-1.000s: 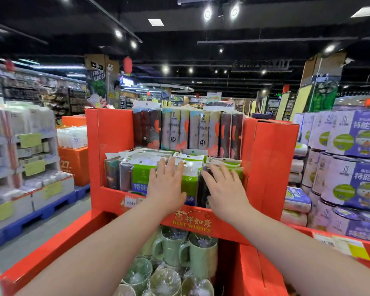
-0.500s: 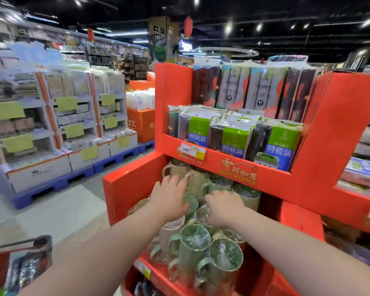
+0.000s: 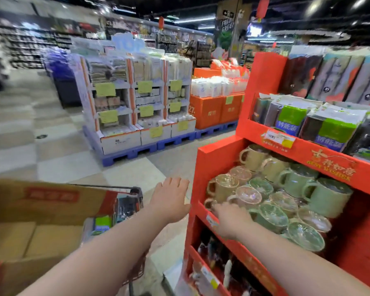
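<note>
The tall red cardboard display stand [image 3: 214, 167] fills the right of the view, and its middle shelf is seen packed with upright beige and green ceramic mugs [image 3: 295, 182], mouths sealed under clear film, handles mostly turned left. Over on the left, a brown cardboard box [image 3: 41, 210] is carried in a trolley [image 3: 135, 191], well apart from the shelf. Now the key relation: the beige mug [image 3: 222, 186] at the shelf's front left corner stands just ahead of the right hand [image 3: 231, 218], its axis vertical. That hand is stretched over the shelf's front edge, with its fingertips down at the mug's base. They are blurred, so whether anything is pinched cannot be told. The left hand [image 3: 171, 199] is held flat and spread, palm down, above the floor [image 3: 126, 167] just outside the stand's left wall. Nothing is held in it. The right hand is judged the nearer one, so the pick-up is expected from that side.
</note>
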Tool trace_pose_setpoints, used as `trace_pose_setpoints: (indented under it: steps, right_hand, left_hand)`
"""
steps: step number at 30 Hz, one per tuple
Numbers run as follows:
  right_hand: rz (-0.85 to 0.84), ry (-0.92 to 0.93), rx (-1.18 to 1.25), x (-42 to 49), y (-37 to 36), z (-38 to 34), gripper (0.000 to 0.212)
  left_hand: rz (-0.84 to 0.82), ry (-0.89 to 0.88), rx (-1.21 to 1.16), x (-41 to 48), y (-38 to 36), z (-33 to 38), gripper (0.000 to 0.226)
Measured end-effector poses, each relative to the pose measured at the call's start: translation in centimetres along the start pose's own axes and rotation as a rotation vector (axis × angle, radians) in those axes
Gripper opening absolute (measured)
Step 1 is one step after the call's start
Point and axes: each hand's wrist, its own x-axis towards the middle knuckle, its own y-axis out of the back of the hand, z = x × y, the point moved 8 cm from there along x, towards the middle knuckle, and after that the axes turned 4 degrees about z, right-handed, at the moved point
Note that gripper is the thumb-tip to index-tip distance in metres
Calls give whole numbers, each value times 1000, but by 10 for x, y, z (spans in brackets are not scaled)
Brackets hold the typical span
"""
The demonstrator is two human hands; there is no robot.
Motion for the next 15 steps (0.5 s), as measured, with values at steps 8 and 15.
trace_pose_setpoints:
  steps: [8, 15]
  right_hand:
    - [81, 190, 38, -1, 24, -157, 55]
    - [150, 321, 17, 17, 50, -250, 53]
  left_hand:
    - [-179, 220, 19, -127, -41, -135, 66]
    - [-296, 357, 31, -194, -73, -203, 73]
